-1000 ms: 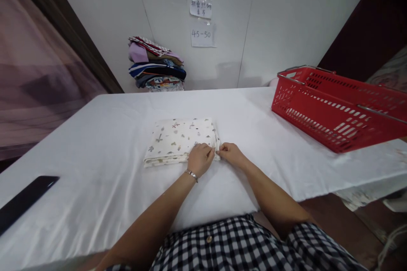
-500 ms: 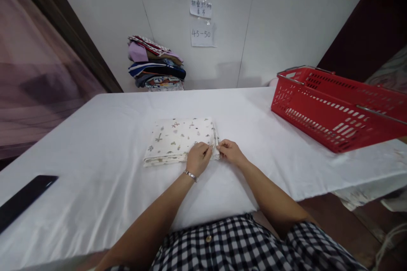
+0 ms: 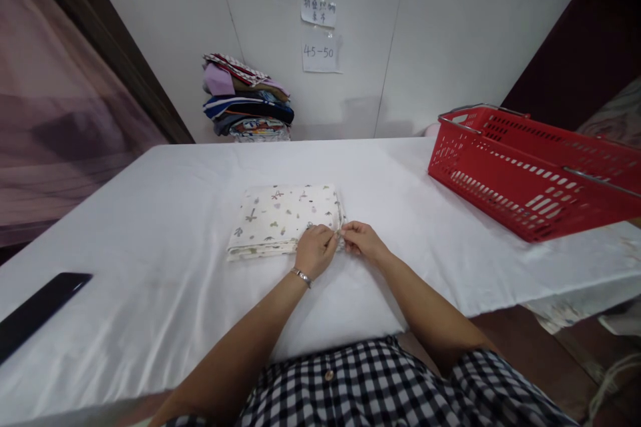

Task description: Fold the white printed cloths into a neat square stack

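A folded white cloth (image 3: 280, 217) with small printed plants and creatures lies flat in front of me in several layers. My left hand (image 3: 315, 248) is closed at its near right corner, thumb and fingers pinching the edge. Just to the right, my right hand (image 3: 365, 239) pinches the same corner, its fingertips almost meeting those of the left. The layers directly under my fingers are partly hidden. A metal bracelet (image 3: 301, 277) circles my left wrist.
A red basket (image 3: 501, 173) with metal handles stands at the right side of the white-covered table (image 3: 165, 213). At the back, a pile of folded fabrics (image 3: 248, 100) rests by the wall. A dark flat object (image 3: 43, 310) lies at the left. Paper signs (image 3: 320, 53) hang on the wall.
My two hands have come slightly closer together at the cloth's corner, and the right fingertips have shifted a little left. The cloth stays in place.
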A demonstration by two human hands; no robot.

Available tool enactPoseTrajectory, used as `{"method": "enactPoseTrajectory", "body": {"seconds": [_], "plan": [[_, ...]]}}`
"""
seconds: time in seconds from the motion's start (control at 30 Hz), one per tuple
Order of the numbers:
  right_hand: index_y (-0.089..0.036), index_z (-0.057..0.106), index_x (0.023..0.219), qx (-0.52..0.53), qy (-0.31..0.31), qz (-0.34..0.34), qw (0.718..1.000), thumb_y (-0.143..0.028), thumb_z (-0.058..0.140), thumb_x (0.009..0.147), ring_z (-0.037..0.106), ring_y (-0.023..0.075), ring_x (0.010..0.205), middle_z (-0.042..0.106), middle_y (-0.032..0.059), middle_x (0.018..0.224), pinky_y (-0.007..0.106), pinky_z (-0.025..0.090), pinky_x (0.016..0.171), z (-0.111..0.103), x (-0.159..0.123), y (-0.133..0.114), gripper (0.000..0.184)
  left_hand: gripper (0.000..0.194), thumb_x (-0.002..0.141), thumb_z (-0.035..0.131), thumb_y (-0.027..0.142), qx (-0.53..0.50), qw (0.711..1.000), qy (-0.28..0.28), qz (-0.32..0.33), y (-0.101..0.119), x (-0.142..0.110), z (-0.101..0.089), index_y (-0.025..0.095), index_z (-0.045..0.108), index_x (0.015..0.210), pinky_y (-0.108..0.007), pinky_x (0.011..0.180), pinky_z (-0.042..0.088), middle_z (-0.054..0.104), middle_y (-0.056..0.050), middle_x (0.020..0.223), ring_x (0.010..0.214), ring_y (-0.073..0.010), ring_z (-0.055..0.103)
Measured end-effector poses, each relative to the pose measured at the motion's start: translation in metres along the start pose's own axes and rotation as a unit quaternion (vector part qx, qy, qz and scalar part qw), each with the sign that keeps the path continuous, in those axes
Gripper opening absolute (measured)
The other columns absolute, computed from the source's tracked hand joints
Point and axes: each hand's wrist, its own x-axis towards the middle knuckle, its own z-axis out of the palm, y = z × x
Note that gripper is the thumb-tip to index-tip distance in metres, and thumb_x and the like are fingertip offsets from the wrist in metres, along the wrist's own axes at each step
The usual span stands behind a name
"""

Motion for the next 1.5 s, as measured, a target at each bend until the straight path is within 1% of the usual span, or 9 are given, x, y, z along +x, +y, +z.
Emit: {"method": "enactPoseTrajectory", "body": {"seconds": [0.27, 0.43, 0.53, 0.7, 0.83, 0.97, 1.17, 1.33, 1.5], "plan": [[-0.019, 0.052, 0.081, -0.011, -0.009, -0.013, 1.0, -0.036, 0.072, 0.06, 0.046, 0.0071, 0.039, 0.05, -0.0083, 0.047, 0.017, 0.026, 0.038, -0.003, 0.007, 0.009, 0.033, 0.028, 0.087, 0.04, 0.024, -0.016, 1.0, -0.016, -0.011, -0.003, 0.002, -0.002, 0.018, 0.048, 0.06, -0.028, 0.063, 0.035, 0.053, -0.001, 0.069, 0.069, -0.0139, 0.048], [-0.02, 0.052, 0.084, 0.02, -0.027, -0.009, 0.999, -0.03, 0.071, 0.059, 0.045, 0.0057, 0.04, 0.051, -0.009, 0.053, 0.017, 0.025, 0.039, -0.005, 0.004, 0.004, 0.034, 0.024, 0.086, 0.042, 0.024, 0.009, 1.0, 0.017, -0.014, -0.002, 0.004, -0.008, 0.019, 0.051, 0.065, -0.028, 0.065, 0.037, 0.054, -0.001, 0.069, 0.071, -0.0148, 0.049], [-0.02, 0.051, 0.086, 0.033, -0.031, -0.022, 0.999, -0.031, 0.071, 0.058, 0.043, 0.005, 0.039, 0.051, -0.0095, 0.054, 0.018, 0.023, 0.039, -0.004, 0.002, 0.0, 0.036, 0.018, 0.085, 0.045, 0.025, 0.053, 0.998, 0.027, 0.013, 0.0, 0.002, -0.012, 0.02, 0.055, 0.07, -0.03, 0.068, 0.037, 0.058, -0.003, 0.077, 0.077, -0.0166, 0.05], [-0.021, 0.048, 0.088, 0.029, -0.028, -0.037, 0.998, -0.028, 0.071, 0.058, 0.044, 0.0054, 0.04, 0.052, -0.0099, 0.057, 0.018, 0.025, 0.039, -0.003, 0.002, 0.001, 0.038, 0.013, 0.084, 0.044, 0.021, 0.059, 0.996, -0.01, 0.064, 0.0, -0.003, -0.011, 0.02, 0.056, 0.081, -0.032, 0.073, 0.039, 0.06, -0.005, 0.086, 0.083, -0.0177, 0.053], [-0.022, 0.046, 0.089, 0.023, -0.025, -0.063, 0.997, -0.028, 0.068, 0.06, 0.043, 0.0051, 0.042, 0.056, -0.0087, 0.061, 0.018, 0.029, 0.042, -0.002, 0.001, 0.003, 0.037, 0.014, 0.081, 0.05, 0.028, 0.044, 0.997, -0.046, 0.041, 0.0, -0.003, -0.007, 0.02, 0.054, 0.092, -0.033, 0.071, 0.041, 0.061, -0.004, 0.086, 0.08, -0.0191, 0.055], [-0.022, 0.047, 0.091, -0.018, -0.021, -0.093, 0.995, -0.035, 0.067, 0.063, 0.043, 0.0058, 0.043, 0.055, -0.0079, 0.061, 0.019, 0.033, 0.044, -0.001, 0.001, 0.002, 0.036, 0.019, 0.078, 0.055, 0.029, 0.023, 0.999, -0.04, -0.009, -0.001, 0.0, -0.004, 0.021, 0.054, 0.095, -0.031, 0.071, 0.042, 0.062, -0.004, 0.089, 0.083, -0.0192, 0.056], [-0.02, 0.052, 0.082, -0.059, 0.1, -0.126, 0.985, -0.042, 0.06, 0.07, 0.041, 0.0059, 0.043, 0.06, -0.0025, 0.066, 0.02, 0.034, 0.044, -0.019, 0.005, -0.004, 0.026, 0.01, 0.082, 0.05, 0.03, -0.063, 0.991, -0.008, -0.117, -0.002, 0.003, -0.005, 0.022, 0.056, 0.084, -0.026, 0.062, 0.04, 0.06, 0.002, 0.073, 0.067, -0.0131, 0.054], [-0.017, 0.054, 0.065, -0.152, 0.022, -0.038, 0.987, -0.046, 0.056, 0.075, 0.041, 0.0058, 0.039, 0.057, -0.0014, 0.055, 0.019, 0.029, 0.038, -0.024, 0.008, 0.006, 0.031, 0.012, 0.081, 0.051, 0.031, -0.086, 0.988, 0.007, -0.131, -0.002, 0.002, -0.004, 0.021, 0.056, 0.084, -0.026, 0.064, 0.041, 0.061, 0.002, 0.075, 0.069, -0.0129, 0.055], [-0.018, 0.05, 0.064, -0.158, -0.003, -0.038, 0.987, -0.043, 0.059, 0.072, 0.041, 0.0057, 0.037, 0.054, -0.0041, 0.049, 0.018, 0.029, 0.038, -0.015, 0.009, 0.013, 0.027, 0.012, 0.082, 0.05, 0.032, -0.092, 0.988, 0.015, -0.125, -0.001, 0.001, -0.002, 0.021, 0.056, 0.084, -0.026, 0.066, 0.042, 0.061, 0.001, 0.076, 0.07, -0.013, 0.055]]}}
